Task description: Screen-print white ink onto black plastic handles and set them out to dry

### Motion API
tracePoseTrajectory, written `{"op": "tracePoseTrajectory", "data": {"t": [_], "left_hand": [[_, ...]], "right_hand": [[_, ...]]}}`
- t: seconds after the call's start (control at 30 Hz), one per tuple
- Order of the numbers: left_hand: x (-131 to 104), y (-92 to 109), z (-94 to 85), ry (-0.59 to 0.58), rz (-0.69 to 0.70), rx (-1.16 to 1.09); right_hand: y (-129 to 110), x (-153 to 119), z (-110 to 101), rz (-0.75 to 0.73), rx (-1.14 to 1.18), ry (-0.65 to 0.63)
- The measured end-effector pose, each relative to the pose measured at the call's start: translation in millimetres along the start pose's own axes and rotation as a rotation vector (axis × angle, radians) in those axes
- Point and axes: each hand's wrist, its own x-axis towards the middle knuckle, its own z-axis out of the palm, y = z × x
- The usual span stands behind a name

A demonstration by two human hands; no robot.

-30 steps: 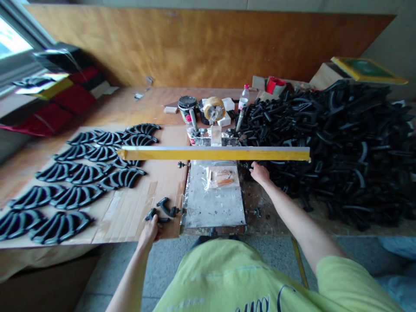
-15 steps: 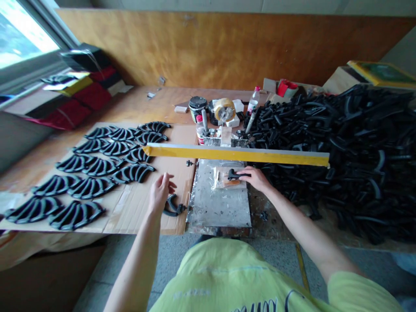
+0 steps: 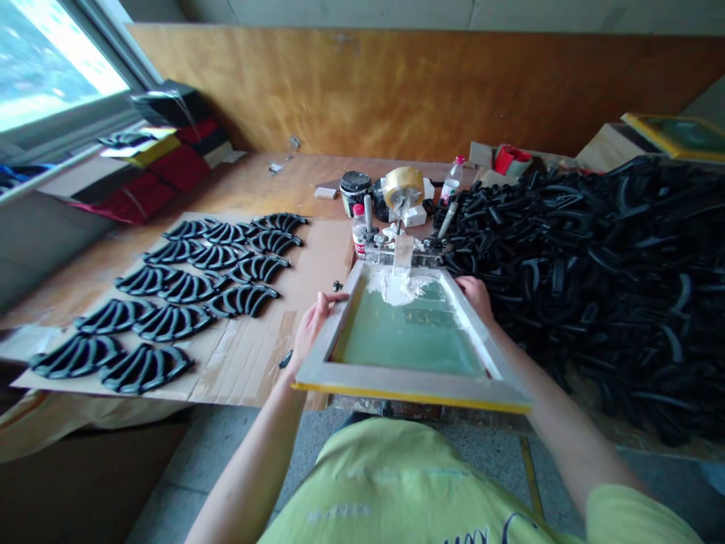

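- Between the two bare hands, a rectangular grey-bordered frame (image 3: 408, 381) with a yellow front edge and a translucent green panel (image 3: 405, 344) is lying over the long brown wooden bench (image 3: 243, 185), its side rails running away from the person; foreshortening is leaving its long axis uncertain
- The left hand (image 3: 309, 330) is touching the left rail toward its far half; the right hand (image 3: 477, 300) is sitting at the right rail at similar depth, neither being clearly nearer
- The rails are hiding some fingertips, so I cannot tell whether either hand is clamped on the frame
- White, paste-like smears (image 3: 399, 289) are lying across the panel's far end
- Leftward, on a flat brown cardboard sheet (image 3: 328, 242), glossy black curved pieces (image 3: 146, 364) are lying in fan-shaped groups; rightward, a heaped pile of black parts (image 3: 600, 295) is covering the bench
- Behind, a round black tub (image 3: 356, 195) and a yellowish tape roll (image 3: 403, 183) are standing before an upright varnished wooden panel (image 3: 424, 94)
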Motion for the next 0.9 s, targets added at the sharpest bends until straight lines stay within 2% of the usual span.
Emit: {"op": "tracePoseTrajectory", "data": {"t": [0.07,0.13,0.2,0.27,0.33,0.37,0.43,0.57,0.63,0.77,0.83,0.9], "left_hand": [[-11.0,-26.7,-5.8,-0.048,-0.105,0.057],[-16.3,-54.5,-5.4,-0.075,-0.196,0.062],[-16.2,-79.5,-1.6,-0.077,-0.257,0.065],[-12.9,-98.4,1.9,-0.059,-0.275,0.085],[-9.5,-110.6,2.9,-0.045,-0.271,0.108],[-8.3,-114.5,2.5,-0.044,-0.270,0.117],[-7.3,-119.2,0.8,-0.054,-0.271,0.126],[-8.3,-120.1,-1.3,-0.051,-0.268,0.144],[-9.3,-117.2,-0.8,-0.041,-0.264,0.150],[-11.1,-108.6,1.3,-0.034,-0.284,0.093],[-11.9,-105.1,2.7,-0.032,-0.300,0.068],[-12.8,-101.6,4.0,-0.033,-0.306,0.052]], "right_hand": [[7.0,21.1,2.2,0.282,0.314,0.011],[-4.6,49.8,0.8,0.354,0.574,0.015],[-27.9,77.4,-3.3,0.263,0.700,-0.092],[-52.0,93.8,-8.2,0.175,0.689,-0.275],[-68.6,93.2,-13.4,0.122,0.633,-0.408],[-72.9,86.9,-16.2,0.087,0.616,-0.431],[-73.8,67.2,-22.6,-0.034,0.628,-0.405],[-59.9,36.3,-33.4,-0.375,0.791,-0.340],[-56.1,35.1,-33.4,-0.378,0.848,-0.322],[-66.0,32.6,-24.1,-0.199,0.830,-0.175],[-72.5,23.1,-20.6,-0.230,0.831,-0.107],[-74.4,16.0,-20.6,-0.283,0.860,-0.103]]}}
